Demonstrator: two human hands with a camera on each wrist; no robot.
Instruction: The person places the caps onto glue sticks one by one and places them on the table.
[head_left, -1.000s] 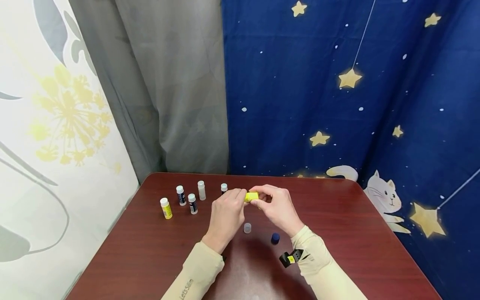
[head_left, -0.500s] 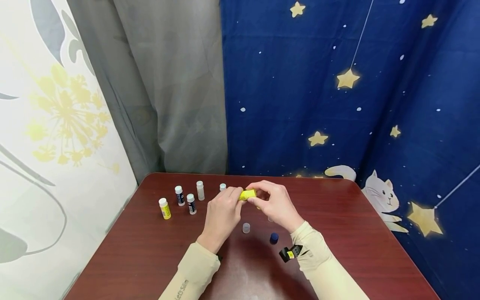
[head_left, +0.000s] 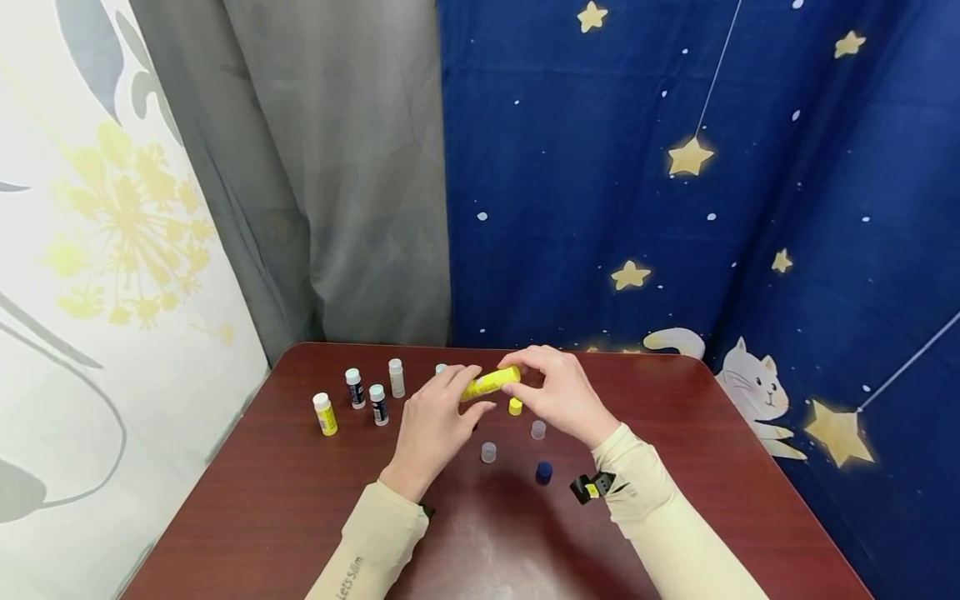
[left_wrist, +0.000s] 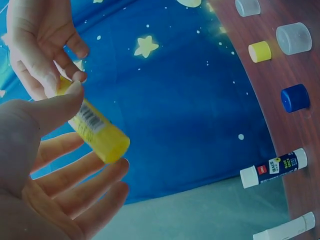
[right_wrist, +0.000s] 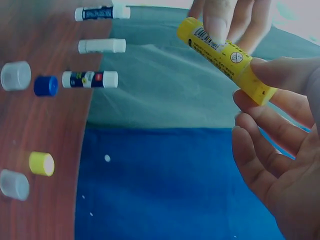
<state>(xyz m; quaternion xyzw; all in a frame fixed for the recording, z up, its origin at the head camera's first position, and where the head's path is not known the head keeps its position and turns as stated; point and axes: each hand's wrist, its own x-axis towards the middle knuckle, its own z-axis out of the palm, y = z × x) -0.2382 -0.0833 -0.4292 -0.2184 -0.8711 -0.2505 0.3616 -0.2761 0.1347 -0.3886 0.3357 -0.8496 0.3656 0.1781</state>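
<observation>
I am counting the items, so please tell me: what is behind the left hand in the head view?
One stick shows its pale top beyond the left hand. The hand covers the rest; anything else there is hidden.

Slim yellow tube (head_left: 491, 382), barcoded and printed in black, tilted, held aloft, pinched by both hands (head_left: 431, 429) (head_left: 561, 396)

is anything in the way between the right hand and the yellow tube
Nothing visible: the right hand pinches one end of the yellow tube directly. The left hand is at the other end, and the blue cap and yellow cap sit apart on the table.
</observation>
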